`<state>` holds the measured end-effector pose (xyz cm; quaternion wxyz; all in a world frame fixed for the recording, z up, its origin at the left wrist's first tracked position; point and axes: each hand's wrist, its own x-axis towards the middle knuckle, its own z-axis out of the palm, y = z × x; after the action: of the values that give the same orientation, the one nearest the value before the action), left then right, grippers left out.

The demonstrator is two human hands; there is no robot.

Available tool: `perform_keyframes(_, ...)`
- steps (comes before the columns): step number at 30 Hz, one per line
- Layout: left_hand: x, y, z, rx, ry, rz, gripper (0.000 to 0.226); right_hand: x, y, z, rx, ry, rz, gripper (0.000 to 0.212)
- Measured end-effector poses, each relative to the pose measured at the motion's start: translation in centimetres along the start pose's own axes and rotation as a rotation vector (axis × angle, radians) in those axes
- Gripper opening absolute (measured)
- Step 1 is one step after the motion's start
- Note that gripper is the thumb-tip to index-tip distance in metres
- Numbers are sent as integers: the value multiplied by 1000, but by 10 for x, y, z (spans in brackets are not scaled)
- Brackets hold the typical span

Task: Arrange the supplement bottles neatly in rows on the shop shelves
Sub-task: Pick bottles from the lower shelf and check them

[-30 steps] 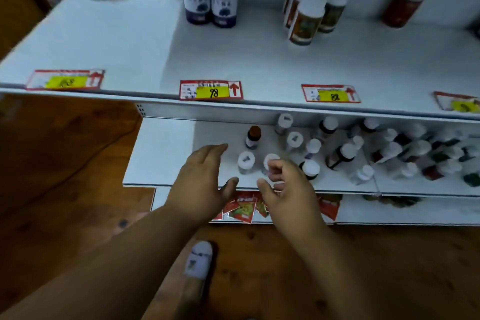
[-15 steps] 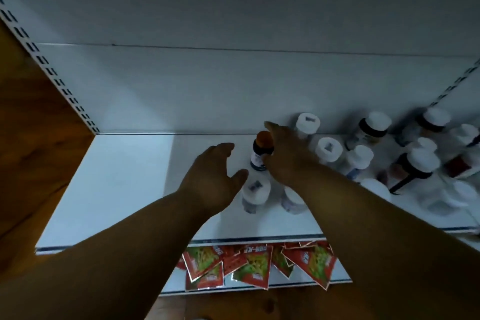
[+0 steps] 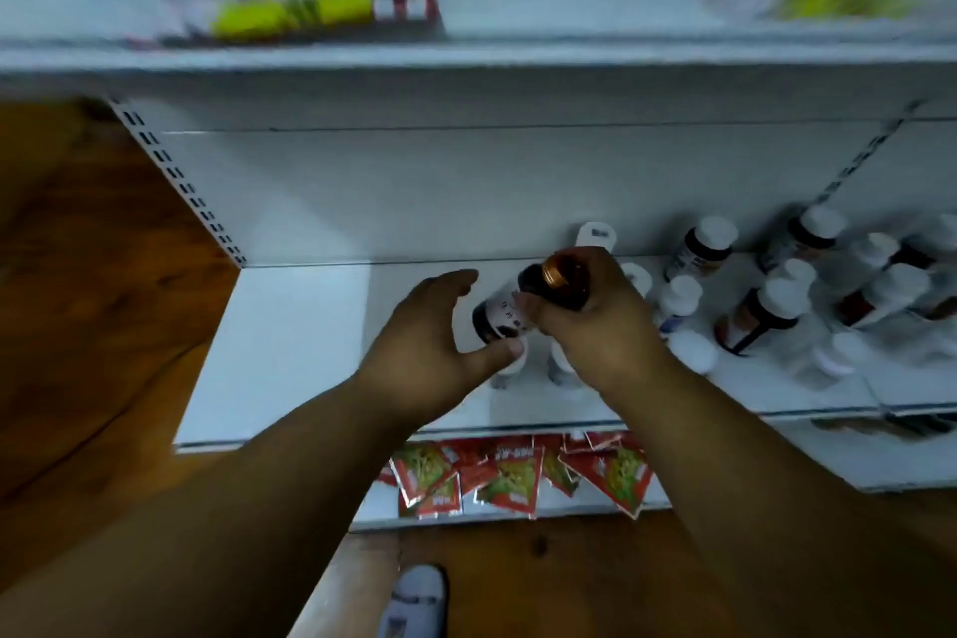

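Gripping the dark bottle near its gold cap with right hand fingers clenched, tilting above the shelf, left hand opening underneath; probably glass, smooth and breakable, so better grabbing the label band.

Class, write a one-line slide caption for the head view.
Right hand lifts a tilted brown bottle off the shelf; left hand open beside it.
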<state>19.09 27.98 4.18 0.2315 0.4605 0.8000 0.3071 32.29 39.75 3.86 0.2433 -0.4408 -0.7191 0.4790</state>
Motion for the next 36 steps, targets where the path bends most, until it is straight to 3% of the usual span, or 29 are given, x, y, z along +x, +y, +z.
perform_keyframes(3, -76, 58, -46, -15, -65, -8, 90, -77, -59, -43, 122, -78, 64, 37)
perform_keyframes(8, -201, 144, -119, -287, -122, -81, 81, -184, -171, -101, 225, -182, 145, 36)
perform_keyframes(14, -260, 174, -185, -409, -126, -72, 75, -234, -253, -119, 465, -245, 256, 46)
perform_keyframes(20, -200, 168, -248, -397, -52, 36, 71, -195, -313, -85, 570, -227, 233, 41)
perform_keyframes(24, -142, 143, -282, -293, -90, 114, 69, -144, -346, -51, 505, -86, 167, 30)
perform_keyframes(27, -98, 126, -307, 20, -49, 174, 80, -102, -359, -37, 321, -4, 63, 25)
perform_keyframes(30, -53, 108, -322, 300, -29, 207, 77, -60, -360, -27, 83, 21, -12, 28)
perform_keyframes(36, 23, 84, -310, 507, -171, 73, 97, 11, -349, -10, -300, -40, -155, 31)
